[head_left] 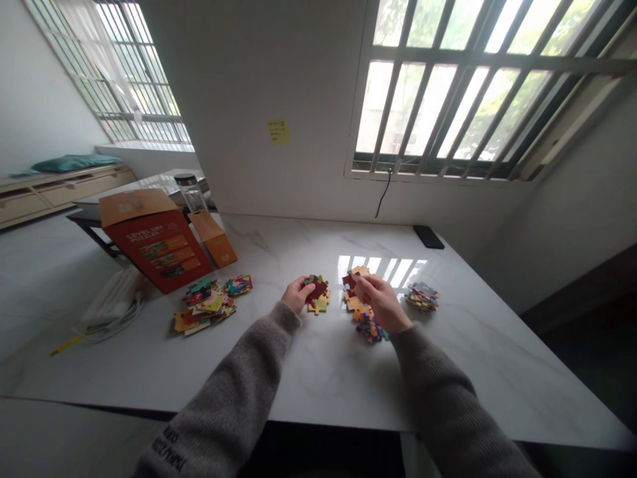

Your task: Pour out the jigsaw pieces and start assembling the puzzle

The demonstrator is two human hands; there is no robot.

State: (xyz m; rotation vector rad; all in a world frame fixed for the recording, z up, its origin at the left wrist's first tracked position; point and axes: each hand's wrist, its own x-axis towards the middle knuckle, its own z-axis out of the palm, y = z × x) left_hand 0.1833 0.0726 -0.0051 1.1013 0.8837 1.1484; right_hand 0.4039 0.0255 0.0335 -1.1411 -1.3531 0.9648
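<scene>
Two jigsaw pieces pinched over table (323,378): left hand (297,295) gripped dark red piece (317,289), right hand (381,303) second piece (350,281) above loose pile (363,320).

"LEVEL-UP PUZZLES" in white capitals across the front of an orange-red cardboard box (152,249) on a marble table.

Detail: Smaller print on the box's top flap is too faint to read. Dark lettering on the left sleeve (168,451) of a grey sweater is partly legible, with no clear word. Marks on a yellow sticky note (279,131) on the wall are too small to make out.
</scene>
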